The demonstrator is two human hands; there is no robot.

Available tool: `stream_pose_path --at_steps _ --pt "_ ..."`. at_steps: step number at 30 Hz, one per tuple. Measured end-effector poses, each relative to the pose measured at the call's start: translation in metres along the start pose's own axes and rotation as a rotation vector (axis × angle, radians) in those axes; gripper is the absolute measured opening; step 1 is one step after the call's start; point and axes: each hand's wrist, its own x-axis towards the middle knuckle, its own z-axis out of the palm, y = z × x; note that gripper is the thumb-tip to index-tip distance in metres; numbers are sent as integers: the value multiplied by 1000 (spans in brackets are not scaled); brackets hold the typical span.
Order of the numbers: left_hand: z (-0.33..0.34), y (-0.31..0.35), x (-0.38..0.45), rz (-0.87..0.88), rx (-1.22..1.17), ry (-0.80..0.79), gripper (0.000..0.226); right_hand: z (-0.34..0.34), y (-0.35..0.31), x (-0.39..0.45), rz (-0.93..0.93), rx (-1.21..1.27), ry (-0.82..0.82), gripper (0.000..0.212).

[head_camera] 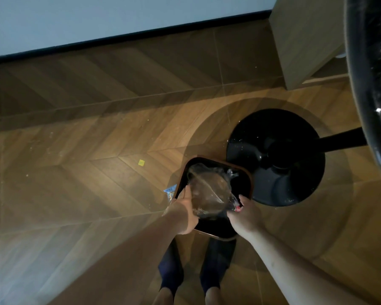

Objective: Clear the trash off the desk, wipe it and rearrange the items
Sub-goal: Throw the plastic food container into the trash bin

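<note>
— Nearest, what does the head view show?
— Two feet in dark socks (211, 267) stand on the wooden floor (75, 194), toes just at the near edge of a square dark bin (246, 179) with a brown rim.

— And the hands?
— Both reach down over the bin. The left hand (183, 214) has its fingers against the left side of a clear plastic bag (209, 190); whether they curl round it cannot be told. The right hand (246, 216) pinches the bag's right corner, where a small red scrap shows. The bag lies between the two hands, over the bin's opening.

— Any writing to read?
— None is legible. One small blue printed wrapper (171, 192) lies on the floor just left of the bin, its print too blurred to read.

— Farther out?
— One yellow scrap (141, 162) lies on the floor, well apart from the bin. A round black base (295, 183) with a pole stands just right of the bin, beneath the dark round surface (374, 62) at the right edge. Beyond are a light wooden cabinet (306, 40) and a pale wall (97, 18) with a black skirting.
</note>
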Motion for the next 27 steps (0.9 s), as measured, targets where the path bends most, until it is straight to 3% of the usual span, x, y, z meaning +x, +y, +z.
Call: stream_pose_path --at_steps 11,16,21,27 --pt "-33 -17 -125 88 191 85 86 -33 -25 -110 -128 -177 -85 74" --pt "-60 -27 -252 185 387 245 90 -58 -66 -216 -306 -412 -82 76" --pt "-92 -34 -388 228 539 304 90 -79 -93 -333 -439 -585 -137 78" --pt "-112 -33 -505 109 493 414 84 -103 -117 -425 -536 -656 -168 81"
